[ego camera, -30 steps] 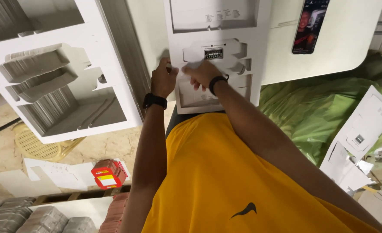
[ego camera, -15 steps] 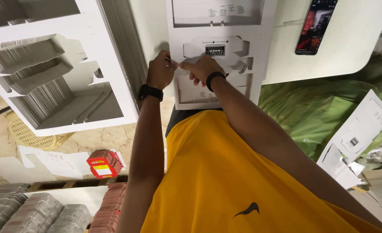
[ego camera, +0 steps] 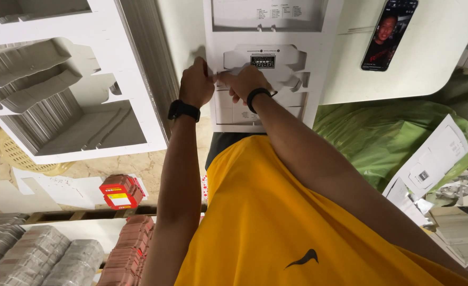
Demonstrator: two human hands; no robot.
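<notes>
Both hands met on a white die-cut card sheet [ego camera: 265, 79] lying on the pale table [ego camera: 435, 58]. The left hand [ego camera: 196, 85] was curled nearly closed, fingertips pinching the sheet's left edge; the right hand [ego camera: 243, 83] was bent over the punched-out box shape, pinching it beside the left. A phone [ego camera: 388, 34] lay further right, and a stack of spent card frames [ego camera: 59, 90] stood at the left.

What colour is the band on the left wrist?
Black. The band sits just below the left hand, clearest in the head view.
</notes>
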